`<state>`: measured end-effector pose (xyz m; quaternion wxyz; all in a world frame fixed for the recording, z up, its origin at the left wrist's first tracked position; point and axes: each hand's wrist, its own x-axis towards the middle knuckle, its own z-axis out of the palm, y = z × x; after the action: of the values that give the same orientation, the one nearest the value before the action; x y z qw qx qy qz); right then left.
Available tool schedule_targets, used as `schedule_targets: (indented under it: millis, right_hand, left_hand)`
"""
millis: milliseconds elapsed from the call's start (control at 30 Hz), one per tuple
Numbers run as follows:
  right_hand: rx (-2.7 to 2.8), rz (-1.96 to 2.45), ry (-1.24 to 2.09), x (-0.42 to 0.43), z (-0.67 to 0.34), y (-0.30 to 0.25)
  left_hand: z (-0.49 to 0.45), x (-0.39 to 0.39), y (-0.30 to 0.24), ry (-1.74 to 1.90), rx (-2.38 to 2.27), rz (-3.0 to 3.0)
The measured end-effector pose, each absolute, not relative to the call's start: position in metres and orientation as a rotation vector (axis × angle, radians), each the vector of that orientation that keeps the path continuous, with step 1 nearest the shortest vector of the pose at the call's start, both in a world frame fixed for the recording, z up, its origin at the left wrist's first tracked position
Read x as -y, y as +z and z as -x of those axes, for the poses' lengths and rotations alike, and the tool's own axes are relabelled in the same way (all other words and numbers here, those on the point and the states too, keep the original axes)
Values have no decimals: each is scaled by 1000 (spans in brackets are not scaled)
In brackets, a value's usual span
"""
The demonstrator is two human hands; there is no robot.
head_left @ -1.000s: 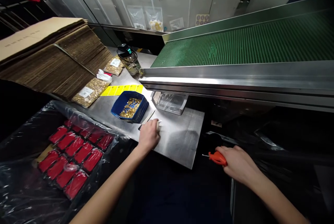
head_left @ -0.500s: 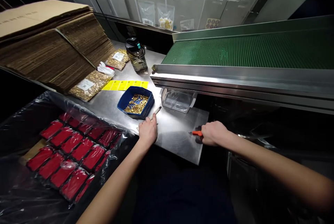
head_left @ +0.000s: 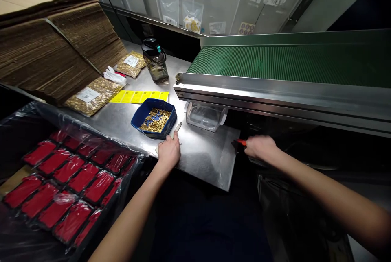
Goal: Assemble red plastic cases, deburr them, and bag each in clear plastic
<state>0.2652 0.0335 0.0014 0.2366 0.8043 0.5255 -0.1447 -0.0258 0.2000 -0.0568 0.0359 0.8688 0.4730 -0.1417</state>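
On the metal table, my left hand [head_left: 169, 151] has its index finger along a slim whitish pen-like stick [head_left: 176, 129] and its other fingers curled. Just beyond it stands a blue bin [head_left: 136, 120] with small gold-coloured metal pieces [head_left: 156, 120] inside. At the table's right edge my right hand [head_left: 259, 147] is closed round a tool with an orange-red handle [head_left: 241, 142]. Motion blurs this hand, and the tool's tip is hard to make out. Between the hands, a clear plastic tray [head_left: 205, 117] sits partly under the conveyor.
A green conveyor belt [head_left: 275, 60] with a metal rail crosses the right. Yellow labels [head_left: 139, 97], bags of gold pieces [head_left: 94, 95] and a dark-lidded bottle [head_left: 155, 64] stand behind the bin. Stacked cardboard [head_left: 55, 46] fills the left, above a plastic-lined box of red packages [head_left: 58, 180].
My right hand has moved right and slightly away with the orange-handled tool, from over the table to its edge. My left hand stays by the stick. The view has shifted a little.
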Motion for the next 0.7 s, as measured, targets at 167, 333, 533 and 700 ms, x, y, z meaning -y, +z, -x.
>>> schedule_targets:
  millis: [167,333,533,700]
  right_hand:
    - [-1364,-2301,-184,-32,-280,-7]
    - [-1376,-2339,-174,-15,-289,-25]
    - [-1675,-2203,-452,41,-290,-55]
    - [-1863,-2136,-609,92,-275,-81]
  left_hand:
    - [26,-199,-56,-438,-1449,-2685]
    - [28,-197,-58,-402,-1459,-2703]
    - [31,-194,-58,-327,-1465,-2702]
    - [33,-180,-54,-220,-1417,-2705]
